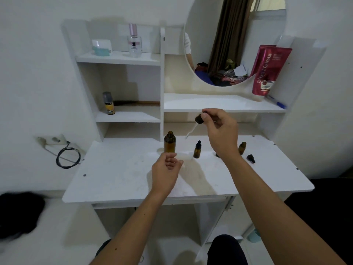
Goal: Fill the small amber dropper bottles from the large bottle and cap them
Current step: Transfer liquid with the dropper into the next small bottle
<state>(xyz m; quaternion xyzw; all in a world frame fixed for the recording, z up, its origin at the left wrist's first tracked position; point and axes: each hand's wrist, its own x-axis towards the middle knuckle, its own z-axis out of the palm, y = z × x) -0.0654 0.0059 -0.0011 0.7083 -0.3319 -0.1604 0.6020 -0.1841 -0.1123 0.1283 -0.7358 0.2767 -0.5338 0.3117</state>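
Head view: one large bottle [169, 141]; two small bottles [197, 149]; right hand [221, 131] pinches dropper [198, 120]; left hand [166, 170] loosely curled, empty.

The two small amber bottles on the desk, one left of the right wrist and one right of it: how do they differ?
The left small bottle wears a black dropper cap; the right small bottle has an open neck. The left small bottle stands upright, while the right small bottle appears to lean slightly. A loose dropper cap lies beside the right small bottle, none beside the left. Both are amber glass, similar in size, and stand on the white desk.
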